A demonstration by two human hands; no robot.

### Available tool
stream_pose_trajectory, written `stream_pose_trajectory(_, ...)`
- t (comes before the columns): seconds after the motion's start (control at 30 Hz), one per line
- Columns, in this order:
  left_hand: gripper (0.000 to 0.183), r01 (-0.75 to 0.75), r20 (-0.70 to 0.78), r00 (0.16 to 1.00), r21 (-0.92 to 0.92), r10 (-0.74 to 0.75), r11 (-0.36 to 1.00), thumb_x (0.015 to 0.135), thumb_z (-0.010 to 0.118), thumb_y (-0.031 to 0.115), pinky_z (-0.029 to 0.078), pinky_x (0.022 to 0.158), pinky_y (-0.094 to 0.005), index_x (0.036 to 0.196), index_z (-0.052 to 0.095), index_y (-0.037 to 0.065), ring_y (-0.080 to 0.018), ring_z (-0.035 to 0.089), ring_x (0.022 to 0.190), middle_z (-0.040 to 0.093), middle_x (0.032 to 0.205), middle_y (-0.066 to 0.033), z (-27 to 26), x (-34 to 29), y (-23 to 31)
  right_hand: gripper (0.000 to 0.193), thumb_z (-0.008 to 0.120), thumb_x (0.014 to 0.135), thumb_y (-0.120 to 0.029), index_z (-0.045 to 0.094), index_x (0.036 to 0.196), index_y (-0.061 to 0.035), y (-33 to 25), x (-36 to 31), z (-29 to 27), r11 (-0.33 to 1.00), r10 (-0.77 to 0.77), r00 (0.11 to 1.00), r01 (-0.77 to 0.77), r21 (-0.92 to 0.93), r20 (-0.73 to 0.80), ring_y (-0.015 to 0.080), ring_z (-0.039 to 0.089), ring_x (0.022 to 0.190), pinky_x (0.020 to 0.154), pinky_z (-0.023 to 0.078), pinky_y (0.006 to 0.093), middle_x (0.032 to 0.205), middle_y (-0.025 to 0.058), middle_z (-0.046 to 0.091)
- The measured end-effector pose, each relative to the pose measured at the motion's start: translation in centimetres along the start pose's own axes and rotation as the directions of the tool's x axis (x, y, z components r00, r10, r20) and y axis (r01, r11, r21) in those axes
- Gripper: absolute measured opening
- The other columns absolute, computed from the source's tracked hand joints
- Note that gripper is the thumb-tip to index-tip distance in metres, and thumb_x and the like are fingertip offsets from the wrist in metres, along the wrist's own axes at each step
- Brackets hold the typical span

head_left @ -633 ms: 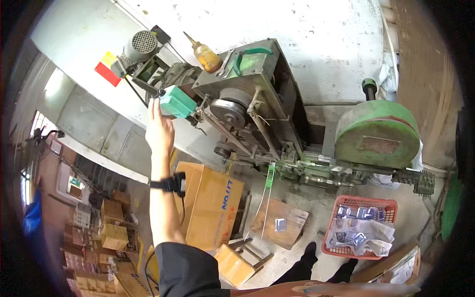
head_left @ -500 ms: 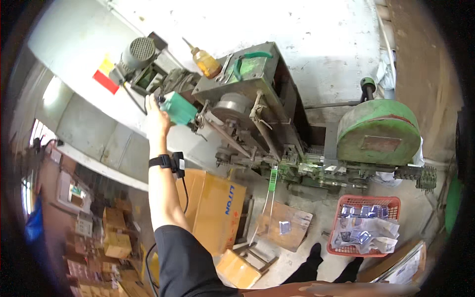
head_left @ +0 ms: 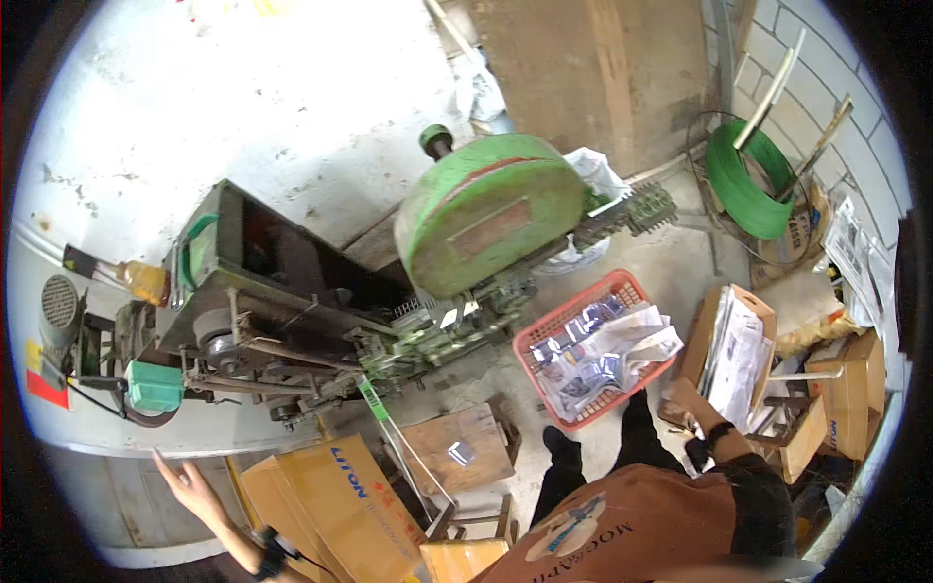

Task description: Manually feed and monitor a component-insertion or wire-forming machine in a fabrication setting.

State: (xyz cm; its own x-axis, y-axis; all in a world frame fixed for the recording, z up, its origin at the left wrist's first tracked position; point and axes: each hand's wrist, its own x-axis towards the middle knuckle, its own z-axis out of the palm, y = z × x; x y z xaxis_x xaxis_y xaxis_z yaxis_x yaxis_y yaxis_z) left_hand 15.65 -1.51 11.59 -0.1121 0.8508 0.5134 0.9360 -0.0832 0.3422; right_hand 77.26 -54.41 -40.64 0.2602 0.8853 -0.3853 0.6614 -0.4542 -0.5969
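My left hand (head_left: 194,491) is raised at the lower left with its fingers stretched apart, holding nothing. Just above it, and apart from it, is a teal box (head_left: 155,387) mounted on the machine. My right hand (head_left: 687,406) hangs at my right side, close to a carton of papers (head_left: 741,364); its fingers are too indistinct to read. The dark, oily machine (head_left: 282,325) spans the left and middle, with a large green rounded cover (head_left: 496,219) on its right part. A plastic oil bottle (head_left: 144,282) and green-handled pliers (head_left: 194,245) lie on its top.
By my feet, a red plastic basket (head_left: 575,424) holds bluish parts and crumpled paper. A small wooden board (head_left: 428,449) with one bluish piece lies before the machine. A large carton (head_left: 321,510) stands at the lower left. Green wire coil (head_left: 724,170) leans at the far right.
My view has swung to the right, so the machine appears further left. My left hand has come away from the teal box and lowered. My right hand has come into view.
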Motion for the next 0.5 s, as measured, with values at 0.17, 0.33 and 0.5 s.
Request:
stream_pose_trajectory(0.17, 0.025, 0.460, 0.368, 0.881, -0.516, -0.298, 0.722, 0.081, 0.051, 0.025, 0.032, 0.037, -0.0208, 0.065, 0.051, 0.006, -0.0076, 0.041, 0.041, 0.045, 0.050, -0.0009, 3.5, -18.5, 1.5, 0.017, 0.054, 0.073, -0.012, 0.058, 0.083, 0.0015, -6.2, 6.3, 0.4, 0.851, 0.248, 0.961, -0.156, 0.501, -0.122, 0.0226, 0.054, 0.056, 0.052, 0.045, 0.0322, 0.071, 0.0125, 0.055)
stream_pose_trajectory(0.33, 0.021, 0.892, 0.712, 0.438, -0.418, -0.549, 0.171, 0.073, 0.045, 0.014, 0.039, 0.042, -0.0258, 0.083, 0.054, -0.001, -0.0159, 0.049, 0.049, 0.052, 0.060, -0.0065, 6.0, -34.4, -2.3, 0.015, 0.058, 0.071, -0.008, 0.059, 0.083, 0.0014, -17.7, 13.9, -7.2, 0.883, 0.163, 0.922, 0.022, 0.468, -0.351, 0.0230, 0.055, 0.065, 0.060, 0.043, 0.0325, 0.072, 0.0153, 0.057)
stream_pose_trajectory(0.5, 0.029, 0.878, 0.594, 0.409, -0.049, -0.693, 0.477, 0.078, 0.047, 0.037, 0.036, 0.049, -0.0363, 0.061, 0.050, 0.014, -0.0086, 0.038, 0.049, 0.048, 0.057, 0.0045, 7.4, -38.9, 1.1, 0.054, 0.059, 0.075, -0.010, 0.036, 0.123, -0.0038, -23.9, 25.0, -11.1, 0.777, 0.113, 0.892, 0.196, 0.599, -0.438, 0.0206, 0.059, 0.071, 0.063, 0.046, 0.0324, 0.082, 0.0153, 0.061)
